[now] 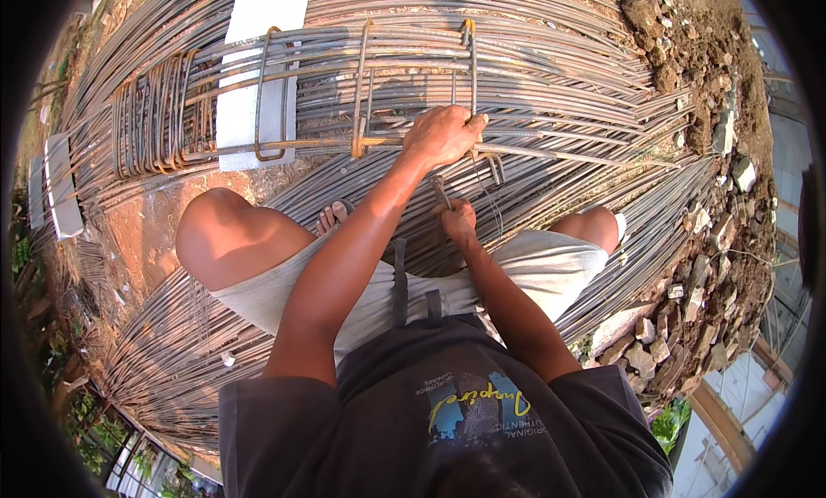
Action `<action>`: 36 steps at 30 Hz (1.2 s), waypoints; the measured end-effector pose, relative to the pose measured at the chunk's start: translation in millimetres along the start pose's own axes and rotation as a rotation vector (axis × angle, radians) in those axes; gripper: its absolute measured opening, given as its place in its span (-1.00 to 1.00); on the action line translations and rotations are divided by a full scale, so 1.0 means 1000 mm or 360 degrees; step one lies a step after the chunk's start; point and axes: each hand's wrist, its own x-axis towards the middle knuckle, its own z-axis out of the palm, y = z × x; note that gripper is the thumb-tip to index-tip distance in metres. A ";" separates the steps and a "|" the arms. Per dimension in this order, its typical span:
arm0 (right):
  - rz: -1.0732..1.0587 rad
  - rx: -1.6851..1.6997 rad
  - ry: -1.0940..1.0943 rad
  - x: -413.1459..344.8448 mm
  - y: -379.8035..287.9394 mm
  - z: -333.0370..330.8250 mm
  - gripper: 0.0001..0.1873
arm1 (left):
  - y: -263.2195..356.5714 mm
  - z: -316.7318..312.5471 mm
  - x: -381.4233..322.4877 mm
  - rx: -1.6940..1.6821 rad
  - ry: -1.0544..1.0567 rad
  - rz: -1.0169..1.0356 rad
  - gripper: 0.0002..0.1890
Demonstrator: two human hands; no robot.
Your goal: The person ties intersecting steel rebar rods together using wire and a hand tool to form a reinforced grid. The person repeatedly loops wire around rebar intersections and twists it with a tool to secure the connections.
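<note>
My left hand grips the lower corner of a steel stirrup, where it meets a long bar of the rebar cage. Just below, my right hand is closed around the handles of a metal tool, seemingly pincers, with the head pointing up toward the cage. Thin tie wire dangles from the joint beside the left hand. Two more stirrups stand spaced along the bars to the left. Several others are bunched together at the cage's left end.
Loose rebar covers the ground beneath the cage and around my legs. A white board lies under the cage, and a pale block supports the bars at far left. Broken rubble and soil line the right side.
</note>
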 end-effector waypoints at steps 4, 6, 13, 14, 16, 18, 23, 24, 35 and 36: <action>0.0132 0.1229 -0.0257 0.002 -0.046 -0.046 -0.81 | -0.006 -0.002 0.000 -0.0001 -0.0005 -0.0025 -0.41; 0.0131 0.1244 -0.0372 -0.008 -0.099 -0.085 -0.75 | -0.012 -0.001 0.003 -0.0005 -0.0018 -0.0038 -0.41; 0.0178 0.0515 -0.0704 -0.048 -0.163 -0.180 -0.65 | -0.006 -0.001 0.000 -0.0023 -0.0035 -0.0011 -0.41; 0.0181 0.0547 -0.0677 -0.052 -0.169 -0.182 -0.67 | -0.006 0.000 0.000 -0.0006 -0.0021 -0.0029 -0.42; 0.0201 0.0315 -0.0711 -0.050 -0.176 -0.188 -0.68 | -0.003 0.000 0.001 0.0032 0.0001 -0.0057 -0.42; 0.0292 0.0458 -0.0811 -0.043 -0.173 -0.190 -0.63 | -0.003 0.000 -0.001 0.0002 -0.0001 -0.0050 -0.43; 0.0343 0.0498 -0.0997 -0.045 -0.184 -0.199 -0.66 | -0.012 0.006 0.000 0.0022 0.0091 0.0027 -0.42; 0.0399 0.0596 -0.1032 -0.047 -0.183 -0.201 -0.65 | -0.011 0.006 0.002 0.0026 0.0083 0.0020 -0.42; 0.0438 0.0604 -0.0795 -0.039 -0.201 -0.183 -0.57 | -0.010 0.006 0.004 0.0021 0.0069 0.0032 -0.38; 0.0455 0.0587 -0.0774 -0.041 -0.206 -0.183 -0.58 | -0.010 0.005 0.003 0.0013 0.0064 0.0023 -0.38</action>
